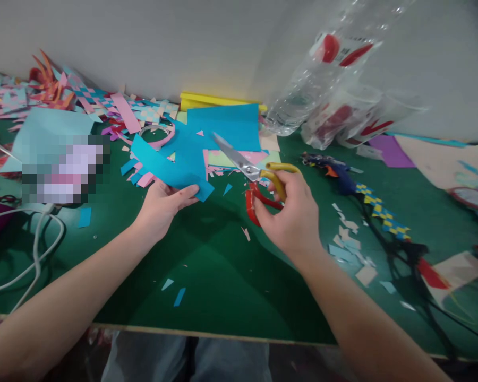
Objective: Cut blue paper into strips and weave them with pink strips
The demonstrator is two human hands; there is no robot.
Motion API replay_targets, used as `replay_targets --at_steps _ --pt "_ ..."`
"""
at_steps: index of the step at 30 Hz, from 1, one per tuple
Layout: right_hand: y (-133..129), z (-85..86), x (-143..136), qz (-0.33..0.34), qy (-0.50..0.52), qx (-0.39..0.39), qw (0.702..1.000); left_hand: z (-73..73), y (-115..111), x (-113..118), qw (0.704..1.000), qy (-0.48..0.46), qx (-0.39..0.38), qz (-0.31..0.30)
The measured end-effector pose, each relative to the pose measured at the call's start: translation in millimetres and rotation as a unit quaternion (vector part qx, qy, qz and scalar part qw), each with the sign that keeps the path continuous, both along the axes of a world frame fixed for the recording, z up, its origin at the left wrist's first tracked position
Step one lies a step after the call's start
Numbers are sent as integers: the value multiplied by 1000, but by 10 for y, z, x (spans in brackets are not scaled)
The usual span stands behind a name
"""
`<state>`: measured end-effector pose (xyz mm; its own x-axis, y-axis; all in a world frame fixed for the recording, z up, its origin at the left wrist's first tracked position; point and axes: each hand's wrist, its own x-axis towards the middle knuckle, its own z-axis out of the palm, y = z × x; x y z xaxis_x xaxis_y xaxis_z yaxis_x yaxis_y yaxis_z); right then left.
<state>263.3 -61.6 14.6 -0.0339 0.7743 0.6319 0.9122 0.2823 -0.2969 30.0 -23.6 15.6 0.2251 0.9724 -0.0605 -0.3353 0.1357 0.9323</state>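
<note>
My left hand (165, 204) pinches a strip of blue paper (163, 167) near its right end, thumb on top, and the strip slants up to the left. My right hand (289, 212) is closed around the scissors (249, 170), which have one yellow and one red handle loop. Their blades look nearly together, point up and left, and stand apart from the strip. Behind them lies a larger blue sheet (231, 124), over pink and pale green paper. A roll of tape (157, 135) is beside the strip.
On the green table (223, 270) are paper scraps (346, 239). A plastic bottle (302, 93) and plastic cups (386, 114) stand at the back right. White cables (37, 244) run on the left, a glue gun (338, 178) with a dark cord on the right. A pale blue sheet (48, 124) lies back left.
</note>
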Motion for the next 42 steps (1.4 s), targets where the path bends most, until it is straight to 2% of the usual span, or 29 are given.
replay_targets --at_steps 5,9,14,19,27,30,33,35,37,40,42 --pt "130 -104 105 -80 20 -100 992 57 -27 19 998 60 4 -5" --pt "212 -211 181 -85 -10 -148 985 74 -35 29 998 56 -7 -8" --pt "272 -337 290 -57 -69 -101 991 51 -33 24 998 48 -27 1" --pt "293 -371 348 -57 -70 -72 993 52 -35 40 999 34 -38 10" --pt "293 -399 337 -47 -83 -80 992 83 -50 40 998 38 -58 -6" --pt "293 -377 331 -62 -72 -76 993 98 -72 45 996 70 -47 -18" --pt "268 -269 294 -76 -48 -45 995 77 -77 45 993 107 -7 -45" --pt "220 -165 231 -50 -35 -2 998 45 -72 40 989 132 26 -56" --pt "140 -66 127 8 15 18 1000 18 -66 35 986 149 50 -64" --pt "-18 31 -80 133 115 -75 982 18 -64 39 981 158 81 -73" --pt "-116 59 -212 177 125 -159 963 41 -66 52 982 145 100 -65"
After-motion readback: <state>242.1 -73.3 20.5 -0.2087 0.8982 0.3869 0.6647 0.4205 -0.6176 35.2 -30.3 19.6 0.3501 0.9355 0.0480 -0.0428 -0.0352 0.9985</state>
